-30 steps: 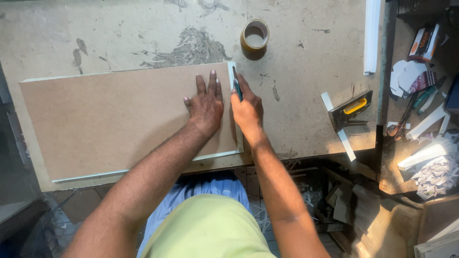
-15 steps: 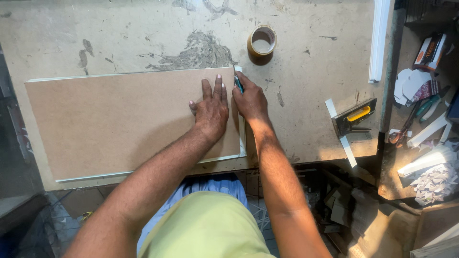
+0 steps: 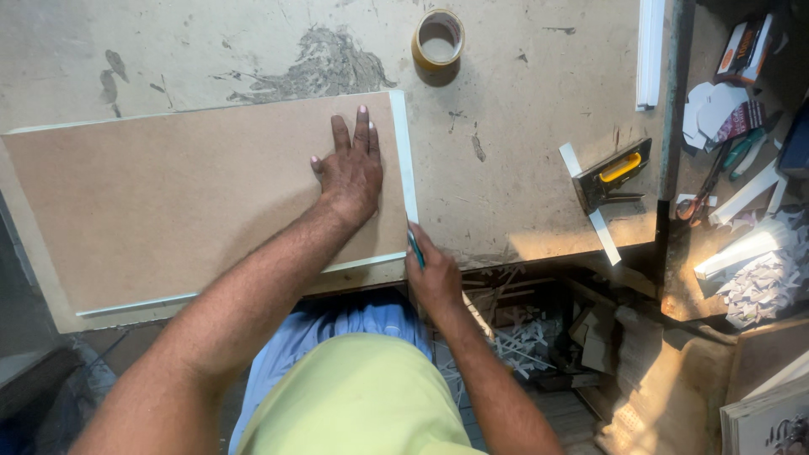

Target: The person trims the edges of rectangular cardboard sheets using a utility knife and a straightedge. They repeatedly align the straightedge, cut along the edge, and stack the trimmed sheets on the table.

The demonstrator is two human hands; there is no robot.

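Brown board (image 3: 185,202) lying flat on worn bench (image 3: 522,93), near edge overhanging. Left hand (image 3: 350,168) spread open, pressing down beside pale right edge strip (image 3: 403,152). Right hand (image 3: 434,278) closed around teal-handled knife (image 3: 415,247) at near corner. Probably stiff, thin, light; best gripped by long edges.
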